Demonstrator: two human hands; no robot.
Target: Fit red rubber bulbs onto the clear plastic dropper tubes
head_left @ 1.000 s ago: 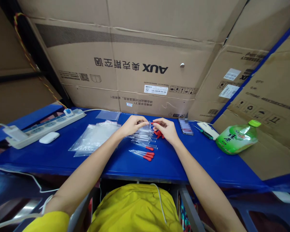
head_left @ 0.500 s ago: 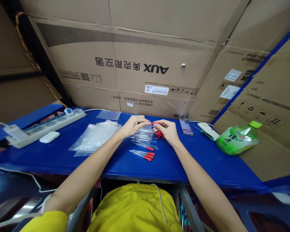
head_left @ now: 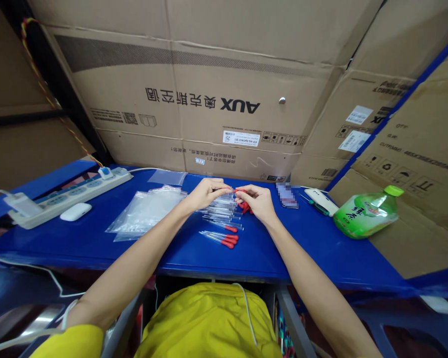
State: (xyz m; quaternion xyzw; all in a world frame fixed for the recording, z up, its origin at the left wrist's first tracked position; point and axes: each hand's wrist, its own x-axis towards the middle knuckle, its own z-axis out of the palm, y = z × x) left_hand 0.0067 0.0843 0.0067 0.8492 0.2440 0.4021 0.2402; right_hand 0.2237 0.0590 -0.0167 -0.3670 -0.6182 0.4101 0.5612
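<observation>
Both hands meet over a pile of clear glass dropper tubes (head_left: 221,211). My left hand (head_left: 207,193) is closed in a pinch on a glass tube, mostly hidden by the fingers. My right hand (head_left: 259,201) pinches a red rubber bulb (head_left: 240,191) at the tube's right end; how far the bulb sits on the tube I cannot make out. More loose red bulbs (head_left: 245,207) lie under my right hand. Closer to me, several droppers with red bulbs (head_left: 229,240) lie side by side, bulbs to the right.
Clear plastic bags (head_left: 147,211) lie left of the tubes, near a white earphone case (head_left: 75,211) and a power strip (head_left: 74,194). To the right are a phone (head_left: 286,195), a green-handled screwdriver (head_left: 318,207), a white device (head_left: 322,201) and a green bottle (head_left: 368,214). Cardboard (head_left: 197,64) stands behind.
Both hands stay almost in place, still pinching the tube and the red bulb. The view has shifted very slightly; the things on the table have not moved.
</observation>
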